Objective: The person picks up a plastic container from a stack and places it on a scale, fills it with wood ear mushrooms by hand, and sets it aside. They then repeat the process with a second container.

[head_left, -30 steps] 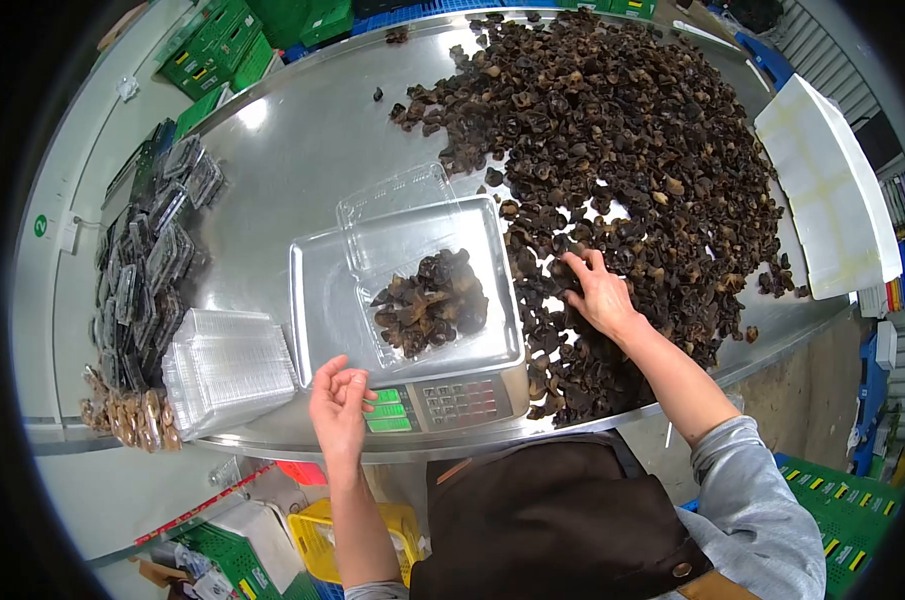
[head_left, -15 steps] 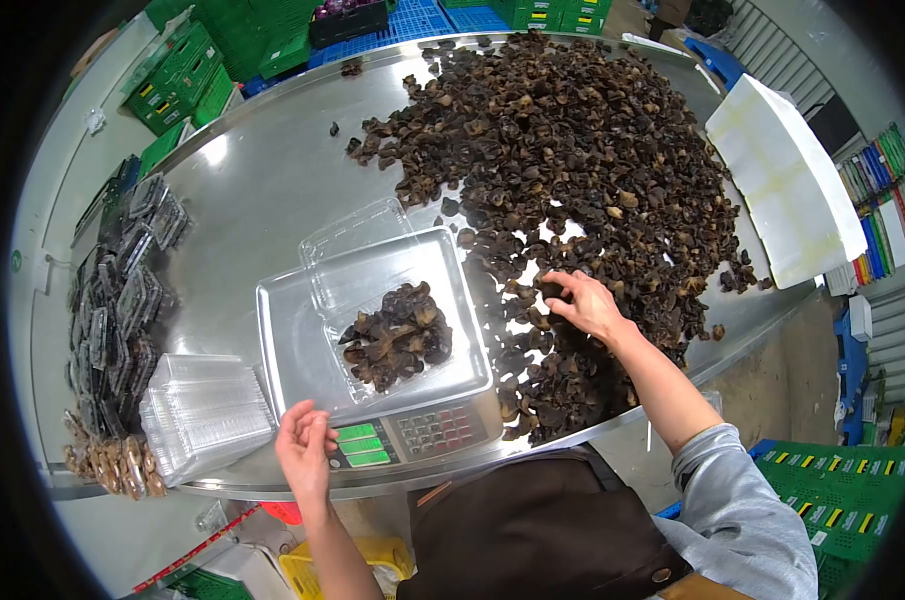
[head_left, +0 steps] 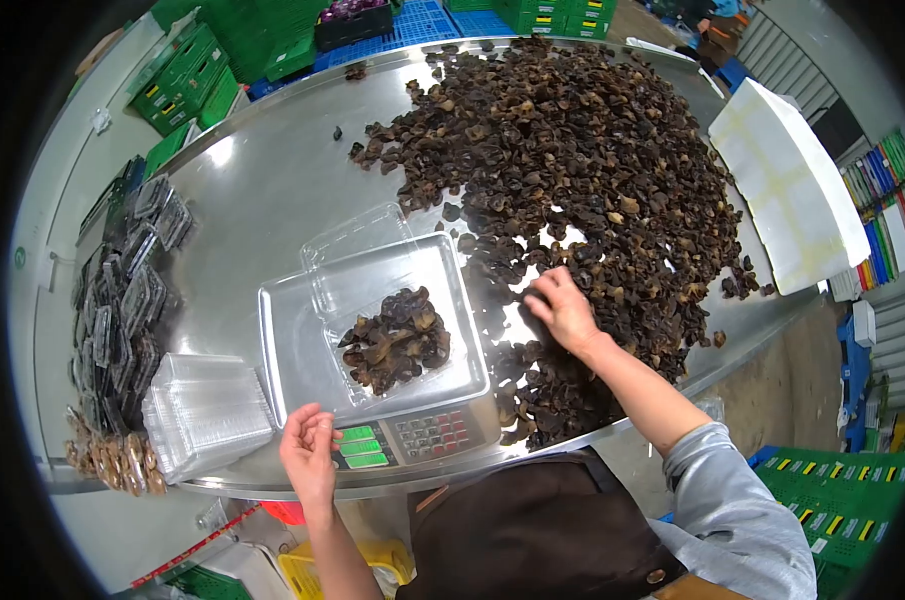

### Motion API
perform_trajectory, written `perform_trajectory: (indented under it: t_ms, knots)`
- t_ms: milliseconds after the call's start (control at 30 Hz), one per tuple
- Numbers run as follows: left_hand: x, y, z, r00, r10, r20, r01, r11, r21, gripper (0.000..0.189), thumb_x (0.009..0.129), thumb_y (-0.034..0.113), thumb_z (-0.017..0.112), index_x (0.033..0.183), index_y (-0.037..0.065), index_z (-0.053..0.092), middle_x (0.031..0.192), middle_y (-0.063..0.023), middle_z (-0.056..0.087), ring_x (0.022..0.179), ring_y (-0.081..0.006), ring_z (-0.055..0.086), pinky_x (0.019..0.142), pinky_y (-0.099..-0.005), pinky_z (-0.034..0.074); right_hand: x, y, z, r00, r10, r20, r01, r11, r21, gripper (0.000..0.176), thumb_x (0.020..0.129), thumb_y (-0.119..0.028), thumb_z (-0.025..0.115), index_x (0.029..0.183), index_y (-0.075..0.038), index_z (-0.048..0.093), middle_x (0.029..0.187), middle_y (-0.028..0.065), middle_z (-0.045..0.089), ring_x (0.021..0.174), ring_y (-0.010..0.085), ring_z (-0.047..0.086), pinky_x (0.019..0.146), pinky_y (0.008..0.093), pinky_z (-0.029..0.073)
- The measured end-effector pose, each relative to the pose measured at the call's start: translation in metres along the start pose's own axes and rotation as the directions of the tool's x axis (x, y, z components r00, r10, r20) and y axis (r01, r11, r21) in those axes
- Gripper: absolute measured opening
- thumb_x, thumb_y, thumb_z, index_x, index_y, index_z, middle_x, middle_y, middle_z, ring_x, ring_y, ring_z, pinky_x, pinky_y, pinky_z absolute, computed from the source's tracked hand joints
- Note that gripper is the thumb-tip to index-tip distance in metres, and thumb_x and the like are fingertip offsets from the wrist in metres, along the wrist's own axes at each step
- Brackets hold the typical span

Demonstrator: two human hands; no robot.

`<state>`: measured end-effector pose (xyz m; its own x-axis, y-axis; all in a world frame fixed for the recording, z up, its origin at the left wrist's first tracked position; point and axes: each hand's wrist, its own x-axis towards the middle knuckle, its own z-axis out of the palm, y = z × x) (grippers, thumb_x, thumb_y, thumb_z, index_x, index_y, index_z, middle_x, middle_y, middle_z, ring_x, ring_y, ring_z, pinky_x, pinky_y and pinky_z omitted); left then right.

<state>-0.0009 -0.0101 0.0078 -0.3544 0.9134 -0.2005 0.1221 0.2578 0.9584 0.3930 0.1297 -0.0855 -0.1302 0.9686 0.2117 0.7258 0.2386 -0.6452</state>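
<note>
A large heap of dark brown dried fungus spreads over the steel table. My right hand is at the near left edge of the heap, fingers curled down onto pieces; what they pinch is too small to name. On the scale's metal pan lies an open clear plastic box, its base filled with fungus pieces. My left hand hovers by the scale's green display, fingers bent together around nothing that I can see.
Stacked empty clear boxes stand left of the scale, with several filled packs beyond. A white foam panel leans at the right. Green crates sit at the lower right.
My right hand has moved slightly left and toward me along the edge of the heap. My left hand has barely shifted beside the display.
</note>
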Motion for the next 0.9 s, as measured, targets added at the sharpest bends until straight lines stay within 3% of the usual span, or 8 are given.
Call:
perform_trajectory:
  t_ms: [133,267,433,500,600,700,767,900]
  knots:
    - [0.003,0.0,0.018,0.96,0.244,-0.138,-0.238,0.97,0.054,0.032,0.094,0.008,0.059,0.124,-0.002,0.055,0.111,-0.0113,0.064,0.097,-0.0173,0.064,0.084,-0.0277,0.051,0.025,-0.08,-0.027,0.994,-0.099,-0.038,0.104,0.982,0.157,0.029,0.084,-0.011,0.073,0.111,-0.007,0.062,0.11,0.0128,0.054,0.098,0.0301,0.059,0.085,0.0362,0.051]
    - [0.022,0.029,0.059,0.833,0.551,0.051,-0.534,0.775,0.338,0.045,0.095,0.018,0.052,0.137,-0.001,0.048,0.138,-0.02,0.05,0.132,-0.0303,0.044,0.109,-0.0436,0.033,0.035,-0.167,0.014,0.923,-0.361,0.134,0.354,0.932,0.071,0.032,0.086,-0.027,0.067,0.112,-0.011,0.057,0.116,0.0143,0.051,0.105,0.0331,0.056,0.083,0.041,0.051]
    - [0.042,0.01,0.085,0.863,0.468,0.192,-0.493,0.695,0.524,0.056,0.097,0.024,0.047,0.146,-0.001,0.034,0.15,-0.0211,0.037,0.142,-0.0356,0.029,0.116,-0.0474,0.02,0.031,-0.178,0.089,0.752,-0.633,0.182,0.644,0.765,0.0,0.051,0.083,-0.033,0.068,0.127,-0.011,0.055,0.141,0.0161,0.044,0.136,0.035,0.036,0.112,0.0566,0.025]
    - [0.038,0.011,0.08,0.855,0.492,0.162,-0.498,0.695,0.519,0.056,0.098,0.025,0.046,0.146,-0.001,0.032,0.15,-0.0202,0.036,0.143,-0.0341,0.03,0.115,-0.0464,0.021,0.037,-0.188,0.056,0.746,-0.603,0.285,0.577,0.797,0.176,0.063,0.082,-0.034,0.071,0.137,-0.013,0.049,0.148,0.0182,0.036,0.141,0.0373,0.03,0.115,0.0593,0.02]
    - [0.034,0.01,0.052,0.842,0.537,-0.044,-0.515,0.826,0.228,0.052,0.1,0.026,0.043,0.144,-0.002,0.036,0.148,-0.0181,0.04,0.141,-0.03,0.033,0.114,-0.0439,0.026,0.041,-0.178,0.01,0.872,-0.47,0.135,0.397,0.842,0.366,0.046,0.085,-0.028,0.068,0.127,-0.011,0.058,0.139,0.0159,0.048,0.13,0.0344,0.044,0.109,0.0467,0.035]
    - [0.032,-0.004,0.001,0.885,0.394,-0.247,-0.353,0.915,0.196,0.053,0.103,0.033,0.038,0.14,-0.004,0.04,0.142,-0.0173,0.046,0.136,-0.0279,0.04,0.11,-0.0421,0.033,0.047,-0.131,0.004,0.999,-0.032,-0.029,0.042,0.894,0.447,0.023,0.094,-0.016,0.06,0.113,-0.005,0.065,0.113,0.0078,0.065,0.104,0.0184,0.062,0.088,0.0333,0.05]
    - [0.027,-0.006,-0.028,0.89,0.273,-0.366,-0.26,0.962,0.085,0.051,0.103,0.035,0.037,0.138,-0.003,0.044,0.13,-0.0161,0.056,0.117,-0.0232,0.056,0.095,-0.0366,0.045,0.057,-0.107,0.002,0.98,0.19,0.056,-0.18,0.738,0.65,0.027,0.1,-0.023,0.051,0.113,-0.004,0.064,0.11,0.0073,0.068,0.097,0.0161,0.065,0.085,0.0306,0.051]
    - [0.014,0.013,-0.048,0.881,0.174,-0.441,-0.142,0.984,0.104,0.055,0.103,0.042,0.037,0.133,-0.002,0.048,0.101,-0.0107,0.065,0.083,-0.0145,0.062,0.07,-0.0284,0.049,0.076,-0.106,0.009,0.973,0.206,0.103,-0.219,0.694,0.685,0.039,0.102,-0.031,0.048,0.126,-0.002,0.056,0.118,0.0126,0.064,0.099,0.0183,0.065,0.084,0.0305,0.052]
